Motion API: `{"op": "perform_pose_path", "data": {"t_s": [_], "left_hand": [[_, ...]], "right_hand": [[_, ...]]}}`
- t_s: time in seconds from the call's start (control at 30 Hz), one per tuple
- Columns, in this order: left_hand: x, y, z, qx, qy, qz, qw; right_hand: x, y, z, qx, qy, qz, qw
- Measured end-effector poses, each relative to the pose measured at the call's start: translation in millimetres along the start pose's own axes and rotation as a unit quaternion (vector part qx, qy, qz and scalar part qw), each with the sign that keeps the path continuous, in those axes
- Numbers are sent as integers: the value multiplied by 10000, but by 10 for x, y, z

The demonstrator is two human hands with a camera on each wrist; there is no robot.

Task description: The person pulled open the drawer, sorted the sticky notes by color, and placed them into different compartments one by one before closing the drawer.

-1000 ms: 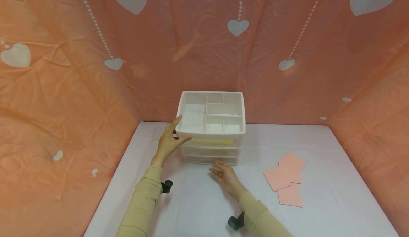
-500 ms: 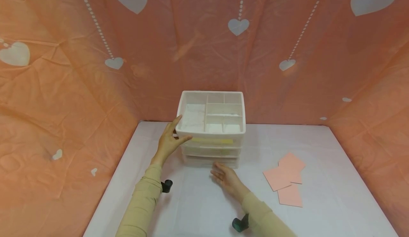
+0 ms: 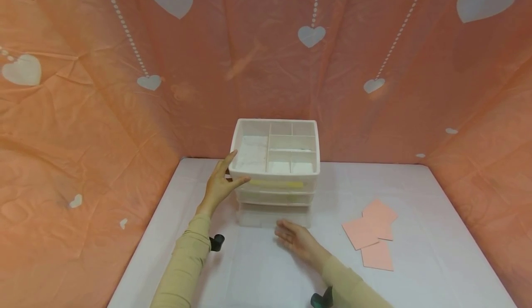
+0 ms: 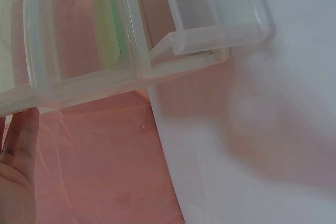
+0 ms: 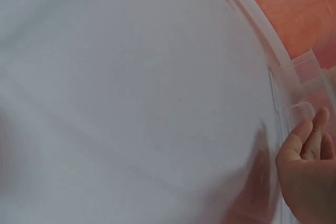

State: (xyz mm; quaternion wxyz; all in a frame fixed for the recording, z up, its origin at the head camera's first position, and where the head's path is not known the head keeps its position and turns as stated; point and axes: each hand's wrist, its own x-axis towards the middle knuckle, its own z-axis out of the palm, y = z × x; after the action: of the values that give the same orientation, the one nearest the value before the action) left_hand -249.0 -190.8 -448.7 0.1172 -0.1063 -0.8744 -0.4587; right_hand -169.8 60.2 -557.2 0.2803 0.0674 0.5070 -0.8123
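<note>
A white plastic drawer organizer [image 3: 274,176] with a divided top tray stands at the back of the table. My left hand [image 3: 218,188] holds its front left corner, thumb on the front and fingers along the side. The clear bottom drawer [image 3: 258,217] is pulled partway out; in the left wrist view, this drawer [image 4: 210,38] juts past the frame. My right hand [image 3: 302,244] is at the drawer's front edge. In the right wrist view, my right hand [image 5: 312,177] has bent fingers at the clear front lip; their exact contact is partly hidden.
Several pink square cards [image 3: 377,256] lie overlapping on the white table [image 3: 432,225], right of the organizer. An orange cloth [image 3: 266,81] with white hearts hangs close behind and along both sides. The upper drawers [image 3: 274,199] are closed, with something yellow-green inside.
My right hand has moved toward me and the bottom drawer has slid out with it. The left hand stays on the organizer's corner; the cards have not moved.
</note>
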Motion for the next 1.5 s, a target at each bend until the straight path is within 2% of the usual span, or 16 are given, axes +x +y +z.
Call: {"op": "perform_pose_path", "data": {"t_s": [0.13,0.3,0.63,1.0,1.5], "left_hand": [[-1,4,0,48,17,76,10000],[2,-8,6,87,45,160,9998],[-8,-24,17,25,56,58,10000],[7,-37,25,40,66,92,9999],[0,-22,22,73,85,98,9999]], "right_hand": [[-52,18,5,-80,34,73,9999],[-104,42,13,-236,-112,88,9996],[-229,175,22,-126,-316,155,9993],[-342,268,55,-143,-439,236,9987],[-421,292,58,-174,-537,342,9978]]}}
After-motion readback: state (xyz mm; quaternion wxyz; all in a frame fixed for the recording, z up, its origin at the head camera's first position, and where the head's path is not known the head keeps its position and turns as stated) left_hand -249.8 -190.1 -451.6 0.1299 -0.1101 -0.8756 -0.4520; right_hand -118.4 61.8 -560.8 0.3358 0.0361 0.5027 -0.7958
